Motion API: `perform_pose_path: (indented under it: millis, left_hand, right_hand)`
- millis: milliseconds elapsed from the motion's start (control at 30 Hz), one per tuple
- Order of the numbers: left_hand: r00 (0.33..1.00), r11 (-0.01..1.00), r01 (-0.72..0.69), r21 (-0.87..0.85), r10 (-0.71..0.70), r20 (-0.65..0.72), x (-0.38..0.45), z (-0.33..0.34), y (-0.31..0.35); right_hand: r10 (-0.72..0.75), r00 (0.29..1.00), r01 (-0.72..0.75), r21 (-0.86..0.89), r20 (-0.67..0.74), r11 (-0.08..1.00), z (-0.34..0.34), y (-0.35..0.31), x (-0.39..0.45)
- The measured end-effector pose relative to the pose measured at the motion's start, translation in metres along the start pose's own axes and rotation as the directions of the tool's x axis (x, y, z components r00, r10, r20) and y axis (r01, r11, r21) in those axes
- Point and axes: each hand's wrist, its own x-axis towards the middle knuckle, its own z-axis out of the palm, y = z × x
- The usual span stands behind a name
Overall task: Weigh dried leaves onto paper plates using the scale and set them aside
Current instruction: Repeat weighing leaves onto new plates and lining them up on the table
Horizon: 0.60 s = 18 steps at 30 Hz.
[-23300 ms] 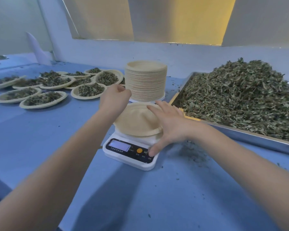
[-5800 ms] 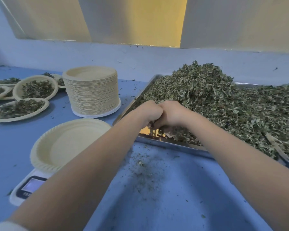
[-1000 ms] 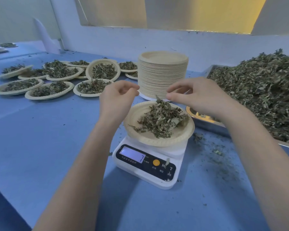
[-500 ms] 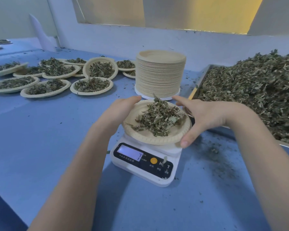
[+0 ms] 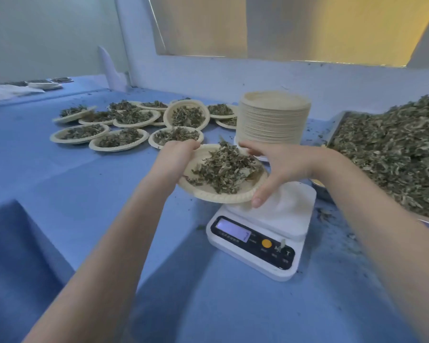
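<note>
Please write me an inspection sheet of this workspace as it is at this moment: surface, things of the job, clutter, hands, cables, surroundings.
Surface: blue table, with dark leaf crumbs scattered near the scale.
Job's things: filled plate held above the table, off the white scale; scale platform bare; metal tray heaped with dried leaves; stack of empty plates.
Clutter: group of filled plates at left rear, some overlapping.
Hands: left hand grips the plate's left rim; right hand grips its right rim.
Cables: nothing seen.
Surroundings: pale wall, yellowish panel behind.
</note>
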Motion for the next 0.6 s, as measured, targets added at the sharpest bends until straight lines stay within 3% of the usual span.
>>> perform_pose_path:
  millis: [167, 300, 433, 600]
  left_hand:
    - [0.987, 0.993, 0.053, 0.109, -0.035, -0.16, 0.013, -0.048, -0.025]
    - [0.973, 0.945, 0.094, 0.314, -0.02, -0.231, 0.036, -0.075, -0.052]
    - [0.956, 0.858, 0.231, 0.458, -0.112, -0.273, 0.065, -0.095, -0.066]
    - [0.923, 0.858, 0.299, 0.417, -0.15, -0.353, 0.1, -0.118, -0.067]
  right_hand:
    - [-0.055, 0.99, 0.067, -0.09, 0.127, 0.994, 0.012, -0.041, 0.056]
    - [-0.06, 0.971, 0.089, -0.118, 0.231, 0.989, 0.037, -0.054, 0.105]
    - [-0.084, 0.977, 0.107, -0.112, 0.197, 0.988, 0.051, -0.062, 0.149]
    - [-0.066, 0.989, 0.084, -0.142, 0.13, 0.986, 0.051, -0.072, 0.195]
